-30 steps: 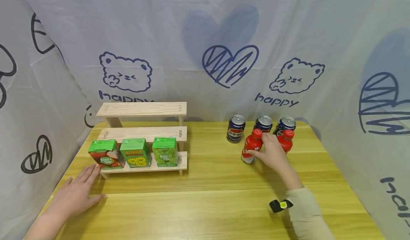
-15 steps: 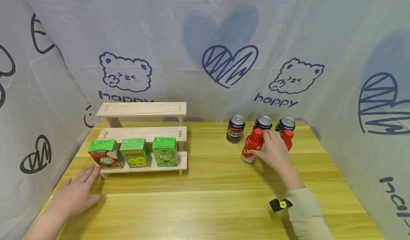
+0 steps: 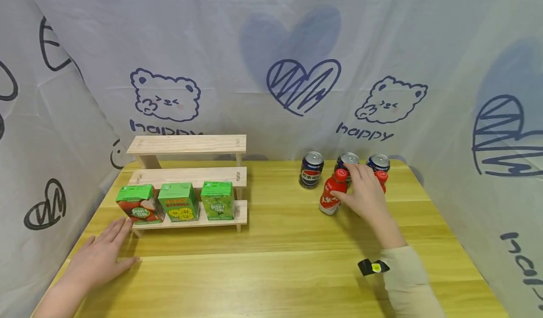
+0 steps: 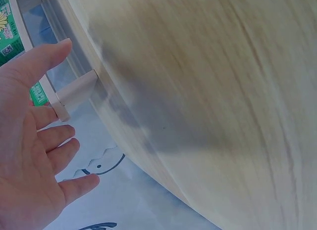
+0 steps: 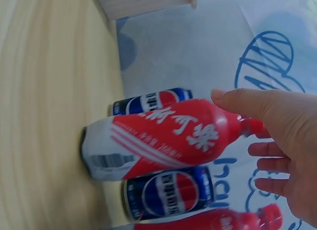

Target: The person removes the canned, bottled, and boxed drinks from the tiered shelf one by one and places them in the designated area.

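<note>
Item: red bottle (image 3: pixel 331 196), upright on the table (image 3: pixel 288 261), standing against the thumb of the right hand (image 3: pixel 364 196); fingers (image 5: pixel 267 150) spread, not yet closed around it. Likely light, rigid, smooth plastic (possibly slippery); best taken at the waist below the cap. White Chinese lettering, not legible here. Beyond the fingertips: Pepsi cans (image 3: pixel 311 169). Left hand (image 3: pixel 99 256) flat, fingers splayed, near green cartons (image 3: pixel 178 201) on the wooden shelf (image 3: pixel 186 144).

Wooden table (image 3: pixel 271 271) — bear-and-heart printed curtain (image 3: pixel 297 49)
</note>
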A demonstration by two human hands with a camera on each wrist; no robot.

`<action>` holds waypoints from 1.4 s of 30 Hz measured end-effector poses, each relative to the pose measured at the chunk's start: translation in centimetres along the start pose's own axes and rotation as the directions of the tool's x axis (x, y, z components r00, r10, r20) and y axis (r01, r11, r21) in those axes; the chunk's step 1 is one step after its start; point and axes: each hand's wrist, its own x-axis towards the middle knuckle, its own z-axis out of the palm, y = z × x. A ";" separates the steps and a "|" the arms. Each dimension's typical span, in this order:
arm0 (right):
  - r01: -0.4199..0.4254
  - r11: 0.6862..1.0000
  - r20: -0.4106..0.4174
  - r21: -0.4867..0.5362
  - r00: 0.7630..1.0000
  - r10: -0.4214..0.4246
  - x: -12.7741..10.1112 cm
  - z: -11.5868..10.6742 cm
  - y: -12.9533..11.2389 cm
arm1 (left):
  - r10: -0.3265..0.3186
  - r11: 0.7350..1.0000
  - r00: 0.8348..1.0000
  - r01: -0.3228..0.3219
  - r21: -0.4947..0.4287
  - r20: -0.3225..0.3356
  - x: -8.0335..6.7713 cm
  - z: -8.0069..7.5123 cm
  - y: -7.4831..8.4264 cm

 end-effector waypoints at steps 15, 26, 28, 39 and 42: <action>0.088 0.996 -0.017 -0.003 0.996 -0.088 3.2 -1.8 -4.0 | 0.003 1.000 1.000 -0.003 0.009 -0.001 0.1 -0.2 0.0; 0.217 0.973 -0.053 0.075 0.975 -0.214 4.7 -0.7 -8.5 | 0.012 1.000 1.000 -0.013 -0.003 -0.014 0.0 0.1 0.0; 0.238 0.969 -0.058 0.067 0.970 -0.234 4.9 -0.3 -9.3 | 0.013 1.000 1.000 -0.013 -0.005 -0.013 -0.1 0.1 0.0; 0.355 0.928 -0.062 0.115 0.935 -0.349 5.8 1.6 -13.6 | 0.019 1.000 1.000 -0.019 -0.007 -0.017 -0.2 0.1 0.0; 0.364 0.921 -0.055 0.139 0.931 -0.360 5.8 2.1 -14.5 | 0.020 1.000 1.000 -0.020 -0.006 -0.021 -0.3 0.0 0.1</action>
